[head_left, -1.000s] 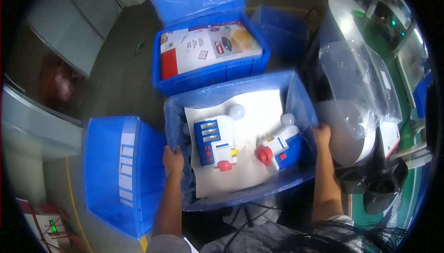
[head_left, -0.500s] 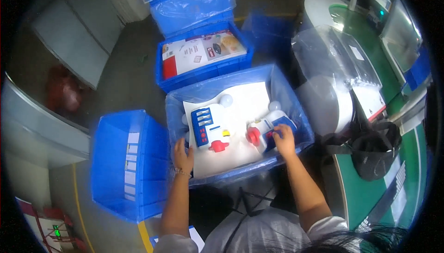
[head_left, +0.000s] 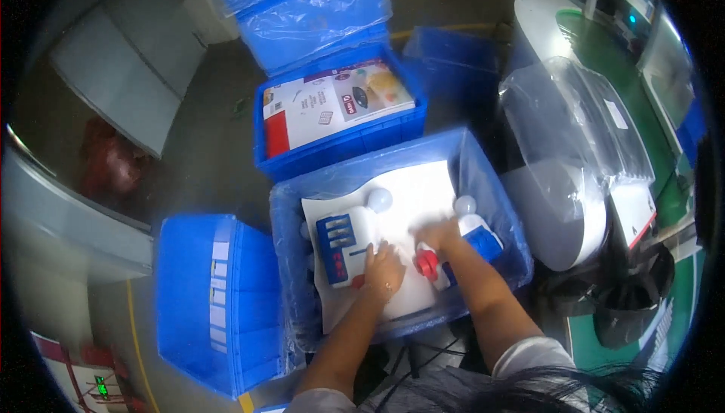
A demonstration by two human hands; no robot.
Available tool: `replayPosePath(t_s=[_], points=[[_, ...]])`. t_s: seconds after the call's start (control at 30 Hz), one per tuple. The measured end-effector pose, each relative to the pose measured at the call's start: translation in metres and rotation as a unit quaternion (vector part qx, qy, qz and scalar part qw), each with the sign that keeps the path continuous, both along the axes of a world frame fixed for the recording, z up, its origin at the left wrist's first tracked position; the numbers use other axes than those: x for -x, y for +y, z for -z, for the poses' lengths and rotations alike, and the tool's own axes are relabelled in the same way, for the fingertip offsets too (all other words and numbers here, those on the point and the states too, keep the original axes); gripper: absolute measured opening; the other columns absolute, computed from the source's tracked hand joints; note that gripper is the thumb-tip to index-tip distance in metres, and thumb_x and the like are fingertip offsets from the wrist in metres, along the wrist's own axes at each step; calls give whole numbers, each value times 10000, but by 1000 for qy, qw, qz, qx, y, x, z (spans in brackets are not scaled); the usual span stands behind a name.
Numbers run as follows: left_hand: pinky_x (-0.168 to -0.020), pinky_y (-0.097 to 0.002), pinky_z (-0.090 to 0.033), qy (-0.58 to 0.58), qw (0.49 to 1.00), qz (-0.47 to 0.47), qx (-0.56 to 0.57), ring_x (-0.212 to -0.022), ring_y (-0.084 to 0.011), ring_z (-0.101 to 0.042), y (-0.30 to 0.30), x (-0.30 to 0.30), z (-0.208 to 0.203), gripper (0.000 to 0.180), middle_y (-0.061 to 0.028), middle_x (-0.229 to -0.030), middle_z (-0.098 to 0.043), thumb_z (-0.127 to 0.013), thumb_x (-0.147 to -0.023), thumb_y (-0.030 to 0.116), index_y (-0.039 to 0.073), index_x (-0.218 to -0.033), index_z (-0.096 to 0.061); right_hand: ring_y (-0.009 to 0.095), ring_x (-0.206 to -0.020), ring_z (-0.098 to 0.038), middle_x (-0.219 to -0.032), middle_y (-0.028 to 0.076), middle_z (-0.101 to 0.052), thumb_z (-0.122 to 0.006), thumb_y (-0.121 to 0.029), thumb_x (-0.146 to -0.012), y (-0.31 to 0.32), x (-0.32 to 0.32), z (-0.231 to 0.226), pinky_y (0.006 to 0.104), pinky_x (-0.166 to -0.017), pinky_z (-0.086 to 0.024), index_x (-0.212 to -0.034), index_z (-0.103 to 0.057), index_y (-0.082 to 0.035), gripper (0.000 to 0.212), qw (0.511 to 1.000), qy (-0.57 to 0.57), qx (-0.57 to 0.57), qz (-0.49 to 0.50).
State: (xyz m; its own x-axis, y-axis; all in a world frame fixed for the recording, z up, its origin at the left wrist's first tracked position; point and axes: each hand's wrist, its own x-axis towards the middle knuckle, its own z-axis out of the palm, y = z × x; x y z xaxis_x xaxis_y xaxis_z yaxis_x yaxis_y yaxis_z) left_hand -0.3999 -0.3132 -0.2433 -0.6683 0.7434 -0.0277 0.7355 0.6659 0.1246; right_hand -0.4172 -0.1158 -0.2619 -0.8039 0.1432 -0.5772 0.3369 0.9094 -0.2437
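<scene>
A blue crate (head_left: 521,262) lined with clear plastic stands before me, with a white sheet (head_left: 411,186) inside. On the sheet at left lies a white and blue toy-like device (head_left: 332,243) with red parts. My left hand (head_left: 384,268) rests at its right edge, fingers spread, near its red knob. A second such device (head_left: 483,239) lies at right, its red knob (head_left: 427,263) facing the middle. My right hand (head_left: 439,235) reaches in just above that knob; its fingers are blurred, and my forearm covers part of the device. Pale round balls (head_left: 380,200) poke up at the sheet's edges.
Behind stands another blue crate (head_left: 347,137) holding a printed carton (head_left: 317,107), with plastic-covered blue crates (head_left: 317,12) beyond. An upright blue bin (head_left: 196,300) is at left. Right are a plastic-wrapped white machine (head_left: 566,186), a black bag (head_left: 627,300) and a green bench (head_left: 581,330).
My left hand has moved from the crate's left side onto the left device's right edge. My right hand has shifted left off the right device toward the middle. The view has shifted slightly.
</scene>
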Motion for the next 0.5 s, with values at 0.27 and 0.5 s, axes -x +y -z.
replayPosePath(t_s=[0.27,0.5], points=[[-1064,-572,-14,-1,961,-112,251,-1182,-238,-409,22,11,3,545,-59,-1109,-576,-520,-793,514,79,-1110,-605,341,-1230,-377,-1256,112,-510,-383,-802,-653,9,-44,-65,605,-1010,-89,-1095,-637,-253,749,996,-15,-10,-83],[-941,-658,-254,163,975,9,148,-1162,-229,-392,-31,7,-15,194,-6,-1096,-517,-489,-799,191,170,-917,-642,302,-1278,-263,-1315,103,-376,-579,-563,-700,-1,-96,-132,674,-983,-117,-1125,-586,-93,633,981,86,-26,171]])
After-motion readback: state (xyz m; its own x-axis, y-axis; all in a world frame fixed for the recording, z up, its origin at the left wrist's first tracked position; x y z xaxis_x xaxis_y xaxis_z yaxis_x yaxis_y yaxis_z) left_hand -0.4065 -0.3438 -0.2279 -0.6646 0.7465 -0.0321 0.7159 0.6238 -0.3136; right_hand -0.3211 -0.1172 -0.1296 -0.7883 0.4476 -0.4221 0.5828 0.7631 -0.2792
